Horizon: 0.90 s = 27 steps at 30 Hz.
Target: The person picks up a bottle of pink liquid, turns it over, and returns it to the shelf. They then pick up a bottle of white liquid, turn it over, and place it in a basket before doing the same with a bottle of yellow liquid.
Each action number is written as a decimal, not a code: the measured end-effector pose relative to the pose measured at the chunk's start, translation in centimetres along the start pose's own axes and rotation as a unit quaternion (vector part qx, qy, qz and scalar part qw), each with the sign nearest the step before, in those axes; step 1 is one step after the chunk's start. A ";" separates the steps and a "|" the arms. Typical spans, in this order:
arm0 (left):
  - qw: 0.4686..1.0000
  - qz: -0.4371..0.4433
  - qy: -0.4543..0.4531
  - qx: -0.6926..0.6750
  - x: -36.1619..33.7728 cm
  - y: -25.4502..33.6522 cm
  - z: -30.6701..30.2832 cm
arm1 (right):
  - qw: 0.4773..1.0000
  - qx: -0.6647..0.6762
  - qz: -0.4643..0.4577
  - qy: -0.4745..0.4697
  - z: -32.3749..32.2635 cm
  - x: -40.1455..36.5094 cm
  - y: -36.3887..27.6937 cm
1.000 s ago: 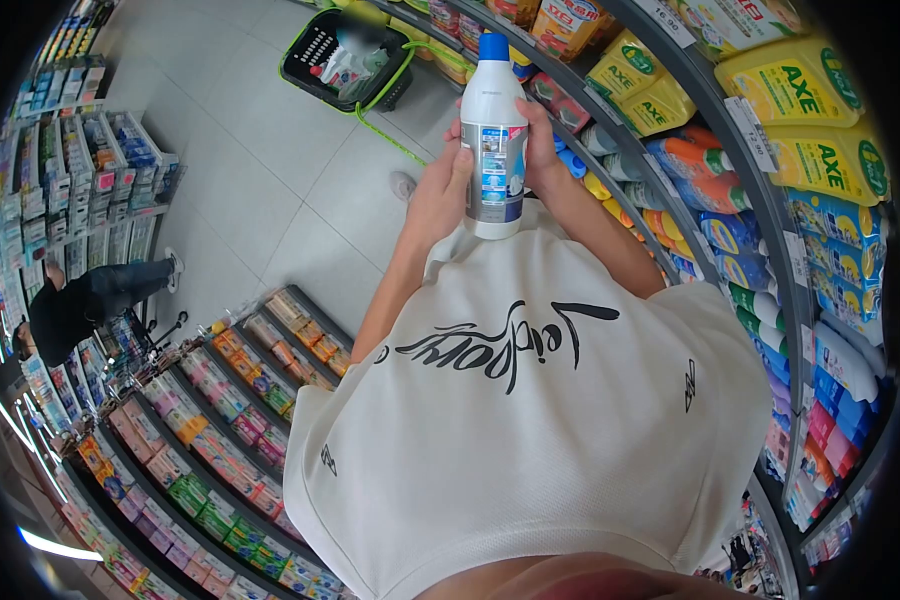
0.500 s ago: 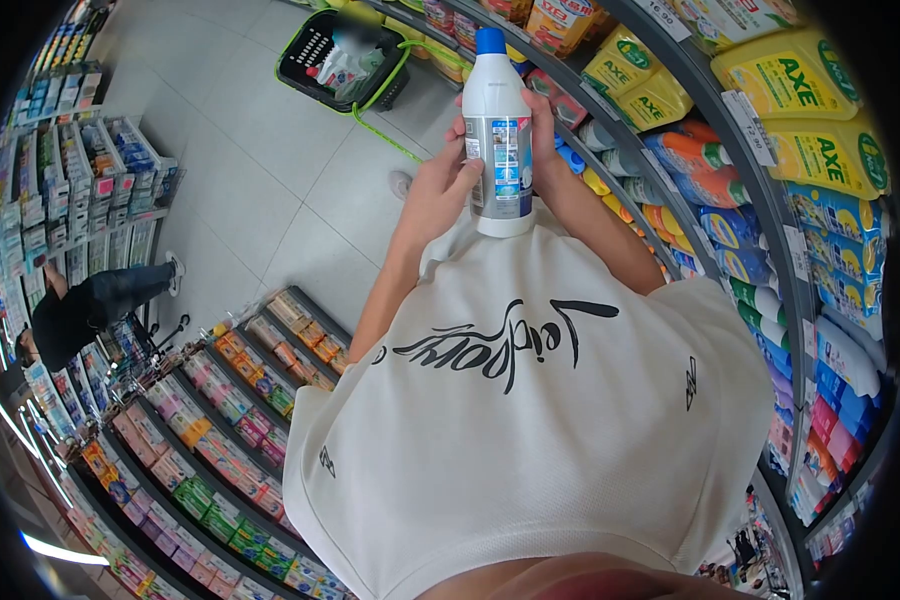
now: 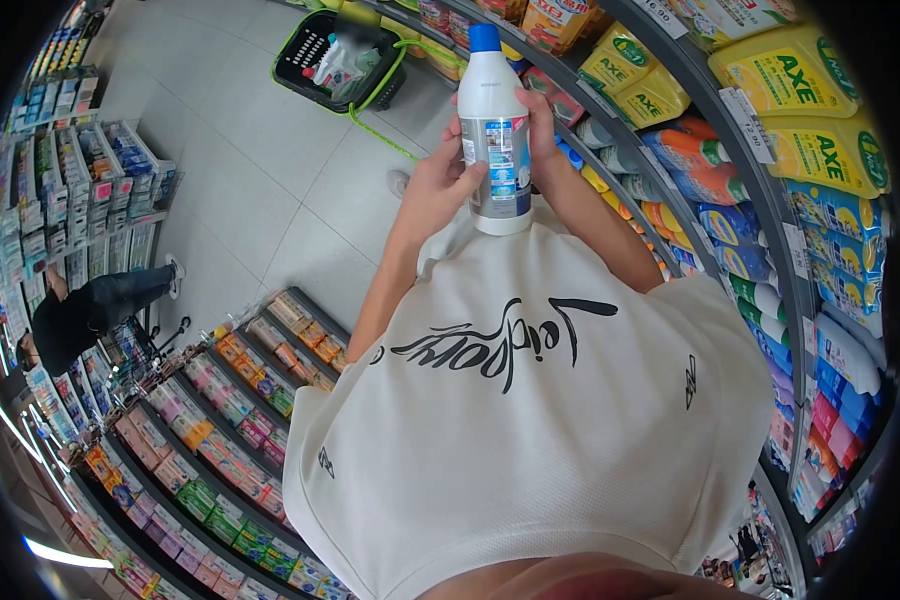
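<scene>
The blue-capped bottle (image 3: 498,150) is clasped between the left hand (image 3: 439,188) and right hand (image 3: 543,140), both apparently half-curled, their far sides hidden.

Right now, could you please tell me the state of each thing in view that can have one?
White bottle: capped, held; fill level hidden.
Left hand: gripping the White bottle from one side.
Right hand: gripping it from the other.
Basket: open-topped, on the floor, items inside.
Yellow AXE containers: on display, untouched.
Person in black: standing.
</scene>
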State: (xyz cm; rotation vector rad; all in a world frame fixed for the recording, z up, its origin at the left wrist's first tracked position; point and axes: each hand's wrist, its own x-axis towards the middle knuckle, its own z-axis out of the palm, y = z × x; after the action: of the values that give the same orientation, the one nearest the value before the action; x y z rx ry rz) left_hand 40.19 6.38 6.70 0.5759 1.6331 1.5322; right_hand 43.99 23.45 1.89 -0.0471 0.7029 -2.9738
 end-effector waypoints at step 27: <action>0.998 -0.026 -0.014 -0.047 0.8 -0.4 0.2 | 0.999 -0.033 0.006 0.033 -0.4 -0.2 -0.8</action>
State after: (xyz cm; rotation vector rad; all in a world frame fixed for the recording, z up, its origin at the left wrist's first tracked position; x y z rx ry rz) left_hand 39.94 7.10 6.12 0.4973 1.5345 1.5463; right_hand 44.11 24.38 1.84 0.0506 0.8067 -2.9526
